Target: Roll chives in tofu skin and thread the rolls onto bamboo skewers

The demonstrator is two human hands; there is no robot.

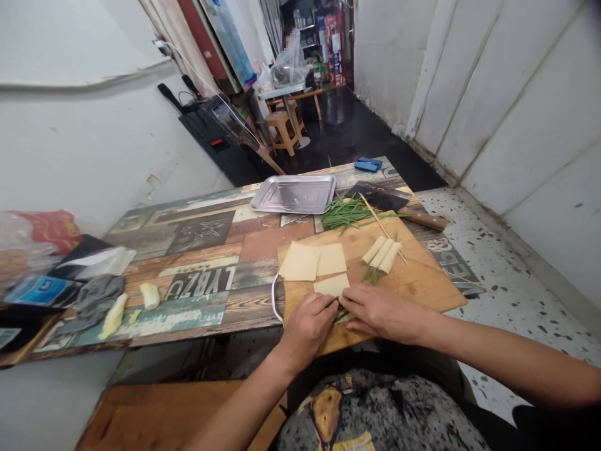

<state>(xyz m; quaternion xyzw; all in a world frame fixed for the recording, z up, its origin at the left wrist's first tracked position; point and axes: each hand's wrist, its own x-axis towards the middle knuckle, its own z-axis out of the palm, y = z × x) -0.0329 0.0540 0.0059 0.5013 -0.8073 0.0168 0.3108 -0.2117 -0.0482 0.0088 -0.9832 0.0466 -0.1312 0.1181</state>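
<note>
wooden board: the brown, flat wooden cutting board is my landmark; the work is at its near edge.
sheet in work: a thin, pale yellow square sheet lies on the board, its near part under the fingers, with narrow green stalks there.
left hand: the left hand has its fingers bent and nearly closed on the sheet, at the left end of the stalks.
right hand: the right hand holds the right end in a similar way; how hard each one presses, i cannot tell.
good rolling: i think both hands should turn evenly and tuck the stalks tight, otherwise the roll may become a cone.
soft sheet: probably it tears when pulled, so gentle pressure is better.
ready rolls: three pale yellow rolls with green ends, on the board's right half, can guide the thickness.
</note>
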